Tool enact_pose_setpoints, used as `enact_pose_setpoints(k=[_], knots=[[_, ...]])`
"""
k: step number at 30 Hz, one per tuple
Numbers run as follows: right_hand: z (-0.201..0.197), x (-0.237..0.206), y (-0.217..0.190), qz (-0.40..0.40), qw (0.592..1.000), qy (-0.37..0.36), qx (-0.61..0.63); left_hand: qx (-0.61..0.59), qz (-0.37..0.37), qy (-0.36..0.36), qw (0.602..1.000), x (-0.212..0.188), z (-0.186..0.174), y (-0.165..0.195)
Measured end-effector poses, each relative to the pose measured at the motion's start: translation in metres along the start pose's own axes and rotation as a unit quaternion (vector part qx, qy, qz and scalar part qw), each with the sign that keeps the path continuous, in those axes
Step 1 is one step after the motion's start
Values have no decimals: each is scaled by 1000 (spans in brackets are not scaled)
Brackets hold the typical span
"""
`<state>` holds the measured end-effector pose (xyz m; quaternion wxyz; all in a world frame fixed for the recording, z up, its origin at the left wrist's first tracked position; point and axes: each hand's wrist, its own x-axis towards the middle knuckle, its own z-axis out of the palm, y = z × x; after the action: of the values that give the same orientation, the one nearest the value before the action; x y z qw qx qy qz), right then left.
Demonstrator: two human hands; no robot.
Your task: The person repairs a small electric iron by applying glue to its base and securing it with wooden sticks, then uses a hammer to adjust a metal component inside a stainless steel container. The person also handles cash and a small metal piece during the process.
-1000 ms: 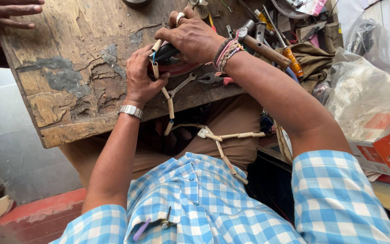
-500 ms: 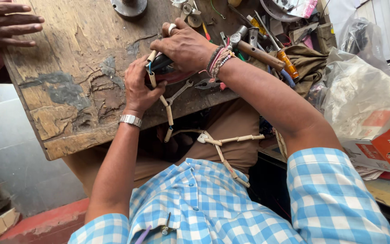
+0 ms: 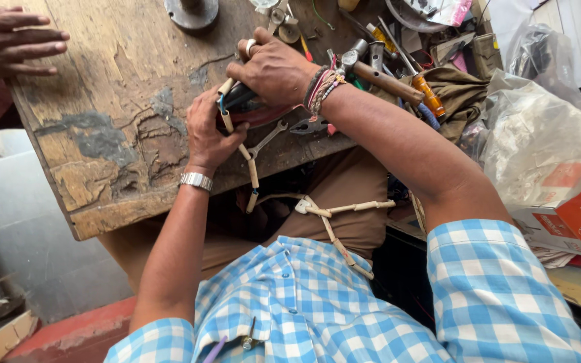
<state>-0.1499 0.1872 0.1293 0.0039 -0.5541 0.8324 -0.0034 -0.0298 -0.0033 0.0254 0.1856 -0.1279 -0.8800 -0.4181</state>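
Gripping dark-handled pliers (image 3: 242, 98), the right hand (image 3: 274, 69) stayed closed, while the left hand (image 3: 204, 131) pinched a beige sleeved wire (image 3: 253, 173) over the wooden bench (image 3: 112, 141).

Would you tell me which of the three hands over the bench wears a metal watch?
The left hand, gripping the beaded wire. The right hand wears thread bands instead, and the other person's hand at the far corner shows no watch.
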Motion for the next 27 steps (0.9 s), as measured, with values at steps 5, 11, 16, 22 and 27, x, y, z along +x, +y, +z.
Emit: enact_pose_setpoints(k=[5,11,16,22,27], knots=[[-20,-24,-3,94,980,92,150,4,-2,-6,1000,-2,1,-6],[21,-96,-45,367,837,356,196,15,-9,-11,1000,-3,5,-9],[60,-106,-103,215,952,211,54,35,-9,-26,999,-4,3,-4],[52,-94,-117,50,988,144,-3,58,5,-18,998,-6,-2,8],[57,-84,-112,7,995,94,39,-244,-88,-23,965,-18,-15,-8]])
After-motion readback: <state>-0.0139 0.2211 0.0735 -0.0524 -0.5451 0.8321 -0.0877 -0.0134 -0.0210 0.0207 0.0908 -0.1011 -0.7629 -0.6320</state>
